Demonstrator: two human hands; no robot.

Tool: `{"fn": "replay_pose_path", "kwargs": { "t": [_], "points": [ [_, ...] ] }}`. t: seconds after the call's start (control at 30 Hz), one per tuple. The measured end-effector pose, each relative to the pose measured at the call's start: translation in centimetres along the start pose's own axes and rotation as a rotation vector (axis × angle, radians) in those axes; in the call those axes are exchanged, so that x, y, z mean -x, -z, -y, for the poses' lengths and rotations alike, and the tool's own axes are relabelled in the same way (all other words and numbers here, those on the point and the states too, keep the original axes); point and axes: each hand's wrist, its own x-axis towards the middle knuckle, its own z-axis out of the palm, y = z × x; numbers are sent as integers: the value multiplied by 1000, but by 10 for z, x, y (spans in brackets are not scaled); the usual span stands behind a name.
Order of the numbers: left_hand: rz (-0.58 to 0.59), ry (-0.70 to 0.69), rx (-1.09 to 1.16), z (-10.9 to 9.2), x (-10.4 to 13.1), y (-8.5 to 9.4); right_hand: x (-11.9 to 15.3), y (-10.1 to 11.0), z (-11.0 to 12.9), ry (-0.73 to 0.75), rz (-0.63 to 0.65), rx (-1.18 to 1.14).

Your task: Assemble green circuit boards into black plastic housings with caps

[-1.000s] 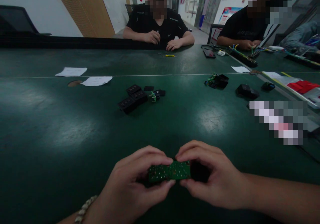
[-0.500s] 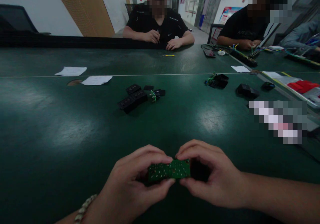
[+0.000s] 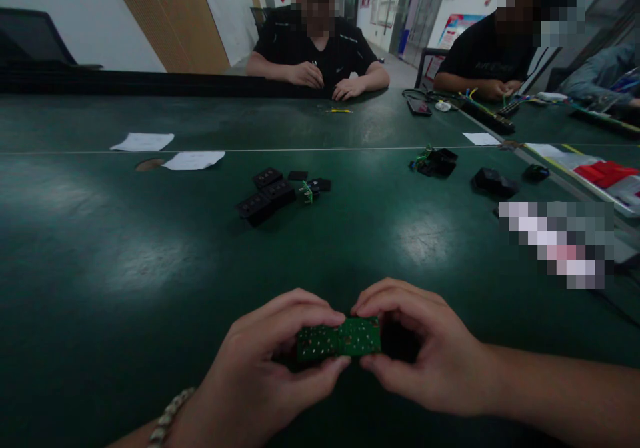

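Observation:
A green circuit board [image 3: 340, 339] with rows of small solder points faces up near the bottom centre, above the dark green table [image 3: 150, 341]. My left hand [image 3: 285, 355] grips its left part, thumb below and fingers above. From the right, my right hand [image 3: 425, 348] holds the other end in the same way. The fingertips of the two hands nearly meet at the middle of the board. Its underside is hidden.
Black box-shaped parts [image 3: 267, 196] and a small green board [image 3: 307, 193] lie ahead. Further right are black parts with wires [image 3: 440, 163] and a black object [image 3: 494, 182]. White papers [image 3: 194, 161] lie at left. Several people sit across the table.
Both hands and the circuit board have hardly moved. Across the table, one person's hand has shifted slightly.

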Motion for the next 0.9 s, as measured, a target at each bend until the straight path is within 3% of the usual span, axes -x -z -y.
{"fn": "replay_pose_path", "kwargs": {
  "t": [0.9],
  "points": [
    [-13, 16, -13, 2, 0, 0, 1, -1, -1, -26, -13, -67]
  ]
}}
